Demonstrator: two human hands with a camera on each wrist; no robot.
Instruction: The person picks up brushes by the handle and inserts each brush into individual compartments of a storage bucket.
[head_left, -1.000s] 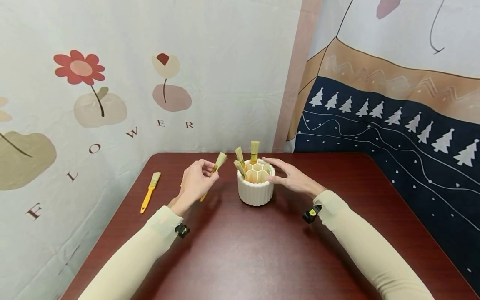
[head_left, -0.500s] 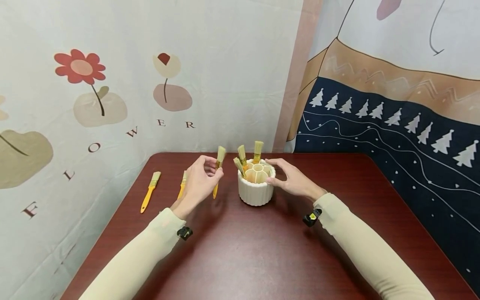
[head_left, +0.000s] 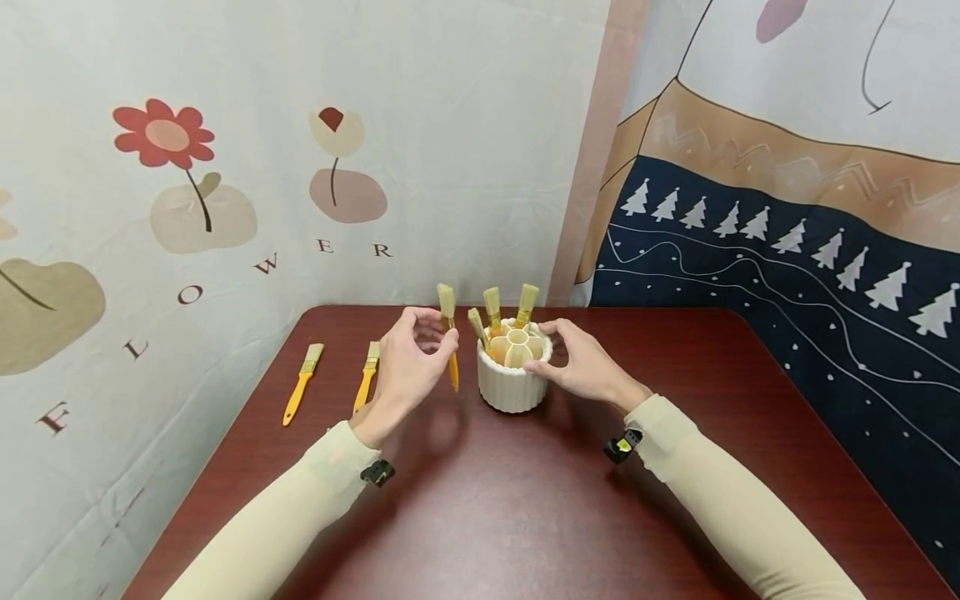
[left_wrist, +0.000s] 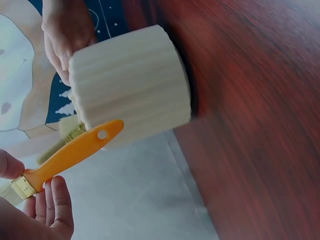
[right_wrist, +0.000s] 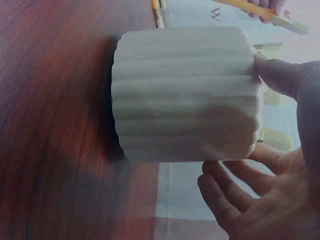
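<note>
In the head view, my left hand (head_left: 414,360) pinches a paintbrush (head_left: 453,367) near its metal band. The bristles are up, and the orange handle (left_wrist: 80,151) points down beside the holder in the left wrist view. A white ribbed brush holder (head_left: 512,388) with petal-shaped compartments stands on the table. Three paintbrushes (head_left: 492,308) stand in its left and back compartments, bristles up. My right hand (head_left: 588,367) grips the holder's rim from the right. Its thumb (right_wrist: 280,75) and fingers lie on either side of the holder in the right wrist view.
Two more paintbrushes with yellow-orange handles lie on the dark red table (head_left: 495,500): one at the far left (head_left: 300,390), the other (head_left: 365,379) just left of my left hand, partly covered by it. Printed cloth (head_left: 465,150) hangs behind the table.
My left hand has moved right, closer to the holder, and its paintbrush has swung from slanted to nearly upright. Under my right hand the holder has turned, shifting its brushes rightward.
</note>
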